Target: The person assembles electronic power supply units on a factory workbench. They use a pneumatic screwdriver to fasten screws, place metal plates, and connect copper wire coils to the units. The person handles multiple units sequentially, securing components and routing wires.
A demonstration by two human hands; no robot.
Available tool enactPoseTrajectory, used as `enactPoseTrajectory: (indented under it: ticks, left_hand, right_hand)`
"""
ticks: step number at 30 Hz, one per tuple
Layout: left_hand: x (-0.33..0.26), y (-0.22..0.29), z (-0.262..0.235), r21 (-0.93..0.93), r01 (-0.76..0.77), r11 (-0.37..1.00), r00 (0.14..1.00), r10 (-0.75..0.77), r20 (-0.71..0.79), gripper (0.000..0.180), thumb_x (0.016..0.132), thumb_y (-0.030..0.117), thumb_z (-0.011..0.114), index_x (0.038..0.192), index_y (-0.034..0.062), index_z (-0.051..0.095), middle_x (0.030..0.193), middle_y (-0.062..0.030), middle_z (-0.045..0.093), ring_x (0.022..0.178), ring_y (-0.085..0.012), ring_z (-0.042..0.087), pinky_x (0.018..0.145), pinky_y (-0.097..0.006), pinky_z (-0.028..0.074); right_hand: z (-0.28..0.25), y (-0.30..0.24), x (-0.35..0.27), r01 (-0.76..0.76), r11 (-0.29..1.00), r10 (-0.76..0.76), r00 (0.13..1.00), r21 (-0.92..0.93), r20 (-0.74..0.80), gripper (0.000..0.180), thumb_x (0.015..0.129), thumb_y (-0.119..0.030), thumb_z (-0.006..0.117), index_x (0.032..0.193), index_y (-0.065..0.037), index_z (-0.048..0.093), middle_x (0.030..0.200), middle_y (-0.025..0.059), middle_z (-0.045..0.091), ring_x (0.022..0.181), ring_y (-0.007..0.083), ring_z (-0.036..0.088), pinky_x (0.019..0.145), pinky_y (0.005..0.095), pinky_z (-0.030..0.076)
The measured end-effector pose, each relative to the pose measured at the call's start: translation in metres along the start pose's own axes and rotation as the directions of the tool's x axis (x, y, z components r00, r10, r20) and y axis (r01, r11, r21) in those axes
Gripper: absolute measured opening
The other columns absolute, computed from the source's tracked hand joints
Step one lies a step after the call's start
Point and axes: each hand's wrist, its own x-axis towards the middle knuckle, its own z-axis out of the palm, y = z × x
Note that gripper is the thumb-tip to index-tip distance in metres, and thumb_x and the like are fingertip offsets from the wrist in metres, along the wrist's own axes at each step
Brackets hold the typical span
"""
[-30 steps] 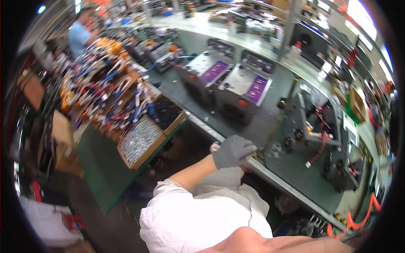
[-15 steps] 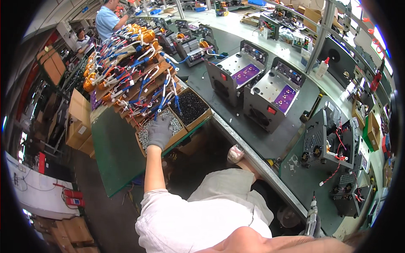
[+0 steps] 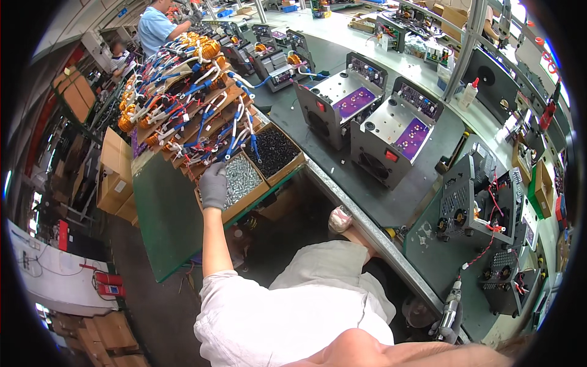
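My left hand (image 3: 213, 188), in a grey glove, is at the left side of a cardboard box of silver screws (image 3: 243, 183), just below hanging wire ends. Its fingers are drawn together; whatever they may hold is hidden. At the lower right, my right hand (image 3: 450, 334), also gloved, is wrapped round a power screwdriver (image 3: 451, 309) whose bit points up. A box of small black screws (image 3: 276, 150) adjoins the silver ones. Over both boxes rises a stack of boards with orange coils and blue, white and red wires (image 3: 195, 107).
Two open metal chassis (image 3: 391, 140) with purple boards stand on the dark bench (image 3: 330, 174). More chassis with fans (image 3: 474, 202) are at the right. A metal rail (image 3: 379, 241) edges the bench. A glue bottle (image 3: 469, 93) stands farther back; a co-worker in blue (image 3: 156, 27) works beyond.
My left hand has come out of the silver screws and moved left to the box's side. The screwdriver in my right hand has shifted slightly, and more of that hand shows.
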Motion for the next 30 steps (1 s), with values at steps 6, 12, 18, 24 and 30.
enactPoseTrajectory:
  ticks: [6,12,18,24,30]
  left_hand:
    - [-0.026,0.075,0.019,-0.349,0.116,0.930,0.925,0.027,0.380,0.024,0.090,0.017,0.062,0.109,0.0041,0.070,0.091,-0.0102,0.072,0.070,-0.0169,0.066,0.060,-0.029,0.052]
    - [-0.177,0.213,0.133,-0.589,0.136,0.797,0.369,0.511,0.776,0.026,0.088,0.012,0.065,0.113,0.0054,0.069,0.098,-0.0083,0.071,0.078,-0.0165,0.066,0.067,-0.030,0.053]
    - [-0.319,0.309,0.238,-0.747,-0.665,0.006,-0.123,0.986,0.117,0.019,0.085,0.019,0.067,0.103,0.0160,0.072,0.090,-0.0075,0.064,0.081,-0.0267,0.062,0.065,-0.038,0.051]
    - [-0.331,0.333,0.244,-0.723,-0.688,0.057,-0.031,0.994,0.108,0.017,0.089,0.021,0.064,0.103,0.0191,0.073,0.089,-0.0056,0.063,0.078,-0.0244,0.060,0.065,-0.035,0.050]
    - [-0.286,0.341,0.204,-0.414,0.494,0.765,-0.101,0.524,0.846,0.022,0.096,0.017,0.057,0.112,0.0050,0.065,0.085,-0.0007,0.061,0.065,-0.0096,0.055,0.049,-0.022,0.040]
  right_hand:
    - [-0.003,0.006,-0.018,0.028,0.999,-0.030,0.998,0.020,0.056,0.109,0.055,-0.011,0.074,0.153,-0.011,0.025,0.110,0.0218,0.061,0.055,0.0271,0.063,0.040,0.0363,0.052]
    - [0.046,-0.017,-0.022,0.010,1.000,-0.012,0.995,0.022,0.102,0.104,0.059,-0.004,0.067,0.153,-0.008,0.023,0.098,0.0244,0.062,0.058,0.0246,0.064,0.048,0.0329,0.054]
    - [0.070,-0.026,-0.045,0.029,0.996,-0.024,0.998,-0.089,0.063,0.095,0.068,-0.003,0.066,0.153,-0.007,0.023,0.100,0.0166,0.060,0.065,0.0189,0.065,0.054,0.0297,0.055]
    - [0.064,-0.011,-0.051,-0.119,0.992,0.116,0.988,0.027,0.102,0.084,0.067,-0.017,0.069,0.143,-0.004,0.036,0.088,0.0132,0.062,0.056,0.0190,0.064,0.047,0.0285,0.053]
    - [0.063,-0.024,-0.048,-0.131,0.991,0.116,0.958,0.040,0.261,0.086,0.061,-0.019,0.074,0.138,-0.003,0.039,0.079,0.0110,0.060,0.053,0.0186,0.062,0.044,0.0281,0.049]
